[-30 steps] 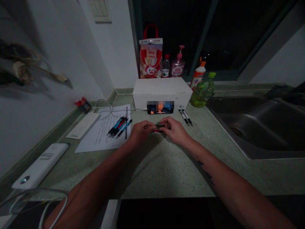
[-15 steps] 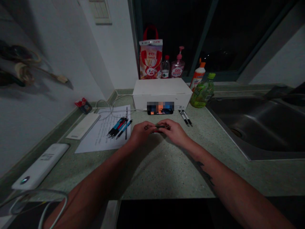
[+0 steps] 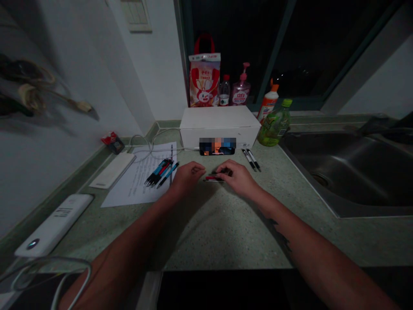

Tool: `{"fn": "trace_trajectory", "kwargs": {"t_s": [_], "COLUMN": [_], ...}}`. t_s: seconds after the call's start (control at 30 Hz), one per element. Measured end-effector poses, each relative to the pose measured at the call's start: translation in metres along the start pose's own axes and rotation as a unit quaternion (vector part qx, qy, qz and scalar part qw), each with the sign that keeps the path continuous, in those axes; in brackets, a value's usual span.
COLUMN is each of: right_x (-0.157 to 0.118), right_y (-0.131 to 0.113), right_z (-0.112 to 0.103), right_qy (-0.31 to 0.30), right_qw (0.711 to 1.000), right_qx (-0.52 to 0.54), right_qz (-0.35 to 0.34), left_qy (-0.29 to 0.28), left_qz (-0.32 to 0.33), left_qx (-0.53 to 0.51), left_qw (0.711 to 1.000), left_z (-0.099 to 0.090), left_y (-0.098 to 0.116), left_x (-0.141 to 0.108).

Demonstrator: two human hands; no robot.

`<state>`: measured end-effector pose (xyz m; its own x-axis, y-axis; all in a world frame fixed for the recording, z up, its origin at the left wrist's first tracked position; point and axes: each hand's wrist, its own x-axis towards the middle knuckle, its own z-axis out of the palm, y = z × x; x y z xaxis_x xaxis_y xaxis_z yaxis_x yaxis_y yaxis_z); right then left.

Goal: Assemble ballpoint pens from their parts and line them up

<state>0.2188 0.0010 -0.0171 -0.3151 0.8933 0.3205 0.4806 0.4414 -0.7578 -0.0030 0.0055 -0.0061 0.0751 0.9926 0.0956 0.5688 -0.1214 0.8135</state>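
Note:
Over the middle of the counter, my right hand (image 3: 237, 176) pinches a thin dark piece that looks like a pen part; the fingers cover most of it. Below those fingertips lie a short red pen part (image 3: 211, 177) and a thin rod like a refill (image 3: 211, 181), both on the counter. A small gap to the left, my left hand (image 3: 189, 177) has thumb and fingertips together; anything tiny between them is too small to name. Beyond the right hand rest two white-and-black pens (image 3: 251, 159). Several blue, black and red pens (image 3: 160, 173) lie on a printed sheet (image 3: 125, 191) at left.
A phone (image 3: 217, 150) with a cable leans on a white box (image 3: 219, 118). Bottles, including a green one (image 3: 274, 127), stand behind, near a steel sink (image 3: 355, 172) at right. A white power bank (image 3: 116, 170) and a long white device (image 3: 58, 224) lie at left.
My hands have drawn apart: the left has moved left, off the dark piece, which stays in the right. The red part and thin rod beneath show more now.

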Motion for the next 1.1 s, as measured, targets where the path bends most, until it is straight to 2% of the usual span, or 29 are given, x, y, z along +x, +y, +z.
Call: {"fn": "trace_trajectory", "kwargs": {"t_s": [0.1, 0.17, 0.37, 0.53, 0.63, 0.8, 1.1], "right_x": [-0.003, -0.005, -0.007, -0.007, -0.006, -0.004, -0.004], "right_y": [0.000, -0.001, 0.000, 0.001, -0.002, -0.004, -0.003], "right_z": [0.003, 0.006, 0.006, 0.004, 0.002, -0.001, -0.002], "right_qy": [-0.087, -0.119, -0.139, -0.166, -0.131, -0.050, -0.013], "right_qw": [0.996, 0.991, 0.983, 0.973, 0.977, 0.986, 0.992], "right_qx": [-0.027, -0.056, -0.118, -0.159, -0.167, -0.157, -0.115], "right_qz": [0.013, 0.006, -0.011, -0.031, -0.026, -0.010, -0.043], "left_qy": [-0.002, -0.005, -0.028, -0.024, -0.014, -0.044, -0.073], "left_qz": [0.016, 0.035, 0.054, 0.053, 0.035, 0.007, -0.042], "left_qx": [0.101, 0.151, 0.158, 0.170, 0.122, -0.033, -0.144], "left_qw": [0.995, 0.988, 0.985, 0.984, 0.992, 0.998, 0.986], "left_z": [-0.003, -0.004, -0.001, -0.003, -0.002, 0.001, 0.005], "left_y": [-0.007, -0.011, -0.020, -0.017, -0.011, -0.001, 0.003], "left_x": [0.002, 0.002, 0.000, 0.000, 0.001, 0.000, -0.004]}}
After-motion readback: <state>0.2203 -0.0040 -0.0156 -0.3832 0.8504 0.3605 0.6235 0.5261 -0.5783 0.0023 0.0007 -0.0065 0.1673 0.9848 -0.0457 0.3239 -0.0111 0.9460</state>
